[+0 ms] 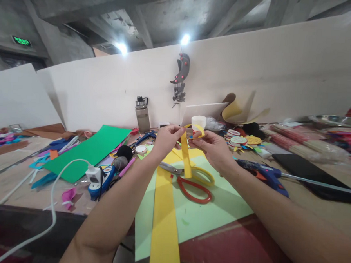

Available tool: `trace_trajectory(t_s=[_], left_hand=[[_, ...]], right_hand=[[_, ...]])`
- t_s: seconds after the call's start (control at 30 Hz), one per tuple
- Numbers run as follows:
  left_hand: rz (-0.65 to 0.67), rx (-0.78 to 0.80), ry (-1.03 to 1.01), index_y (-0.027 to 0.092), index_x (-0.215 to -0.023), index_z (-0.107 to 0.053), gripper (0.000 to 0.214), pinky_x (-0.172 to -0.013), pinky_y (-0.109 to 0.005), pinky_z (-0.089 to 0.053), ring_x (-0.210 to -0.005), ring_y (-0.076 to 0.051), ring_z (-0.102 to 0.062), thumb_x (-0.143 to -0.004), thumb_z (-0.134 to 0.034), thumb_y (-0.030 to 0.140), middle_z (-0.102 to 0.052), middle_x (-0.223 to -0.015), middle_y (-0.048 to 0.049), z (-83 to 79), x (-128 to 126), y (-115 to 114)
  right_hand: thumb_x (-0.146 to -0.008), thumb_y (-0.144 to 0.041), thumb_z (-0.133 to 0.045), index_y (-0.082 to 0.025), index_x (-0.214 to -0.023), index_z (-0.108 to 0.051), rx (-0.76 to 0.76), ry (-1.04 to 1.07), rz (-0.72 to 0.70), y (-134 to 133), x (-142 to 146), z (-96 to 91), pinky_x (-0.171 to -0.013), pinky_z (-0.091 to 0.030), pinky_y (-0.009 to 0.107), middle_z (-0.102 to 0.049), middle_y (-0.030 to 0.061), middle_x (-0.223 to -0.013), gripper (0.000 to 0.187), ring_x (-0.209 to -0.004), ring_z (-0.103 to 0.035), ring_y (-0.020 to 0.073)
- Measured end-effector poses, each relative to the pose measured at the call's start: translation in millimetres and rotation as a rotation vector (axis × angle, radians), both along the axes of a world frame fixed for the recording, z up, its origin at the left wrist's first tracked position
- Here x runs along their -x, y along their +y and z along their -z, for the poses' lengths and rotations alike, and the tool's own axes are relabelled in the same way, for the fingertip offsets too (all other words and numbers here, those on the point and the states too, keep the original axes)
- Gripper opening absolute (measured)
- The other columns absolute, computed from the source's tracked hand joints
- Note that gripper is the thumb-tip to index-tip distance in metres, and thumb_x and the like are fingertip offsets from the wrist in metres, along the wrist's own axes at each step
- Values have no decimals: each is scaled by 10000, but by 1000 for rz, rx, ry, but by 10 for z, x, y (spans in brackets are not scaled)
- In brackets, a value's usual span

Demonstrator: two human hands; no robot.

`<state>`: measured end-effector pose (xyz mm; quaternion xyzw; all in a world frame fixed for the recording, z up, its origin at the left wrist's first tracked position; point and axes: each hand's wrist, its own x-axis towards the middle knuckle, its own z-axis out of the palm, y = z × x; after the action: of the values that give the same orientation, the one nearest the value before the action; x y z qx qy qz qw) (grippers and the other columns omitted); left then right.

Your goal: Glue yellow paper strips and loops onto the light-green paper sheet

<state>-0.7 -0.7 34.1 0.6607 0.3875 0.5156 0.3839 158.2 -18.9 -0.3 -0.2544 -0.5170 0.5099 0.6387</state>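
Between my two hands a narrow yellow strip (186, 155) is bent into a loop at its top, its straight tail hanging down over the scissors. My left hand (169, 139) pinches the strip at the left side of the loop. On the right side, the fingers of my right hand (211, 146) close on the curled end. Below lie scissors (194, 193) with one red and one yellow handle, their blades pointing left. Under them are a long wide yellow strip (165, 213) and a pale green sheet (212, 212), which reaches past the table's front edge.
Left are a green sheet (89, 152), a power strip (100, 180) with a white cable, and yarn balls (122, 158). A blue glue gun (269, 175) and black tablet-like slab (311, 176) lie right. A water bottle (142, 116) stands at the back wall.
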Motion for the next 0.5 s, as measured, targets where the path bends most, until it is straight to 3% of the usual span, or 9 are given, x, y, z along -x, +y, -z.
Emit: trace_trajectory(t_s=[0.17,0.3,0.4,0.5], left_hand=[[188,284,-221,129,-746,-652,354,-366,-156,-298,-469,-76,-521,-734,-673,482,-587,-593,-19,37,-58,-13],[260,469,-418,111,-795,-665,271,-449,-176,-427,-536,-100,-584,-786,-657,382,-637,-647,-42,58,-117,-23],[308,557,-544,98,-831,-667,227,-540,-190,-491,-612,-106,-618,-836,-612,318,-670,-724,-60,61,-149,-23],[328,578,-612,92,-846,-660,232,-503,-165,-469,-597,-89,-607,-855,-591,313,-672,-732,-55,68,-155,-7]], right_hand=[[-597,-276,-809,-230,-781,-708,-72,-30,-25,45,10,59,-706,-534,299,-715,-5,-835,215,-757,-638,148],[-612,-260,-796,-235,-784,-705,-69,-22,-4,74,-6,73,-723,-524,297,-715,-14,-809,196,-728,-639,139],[-620,-269,-789,-237,-771,-701,-60,-9,39,59,-21,42,-751,-519,310,-720,-7,-835,178,-758,-646,151],[-619,-271,-787,-244,-783,-709,-38,-26,22,44,-18,25,-724,-512,304,-720,-8,-806,183,-720,-638,146]])
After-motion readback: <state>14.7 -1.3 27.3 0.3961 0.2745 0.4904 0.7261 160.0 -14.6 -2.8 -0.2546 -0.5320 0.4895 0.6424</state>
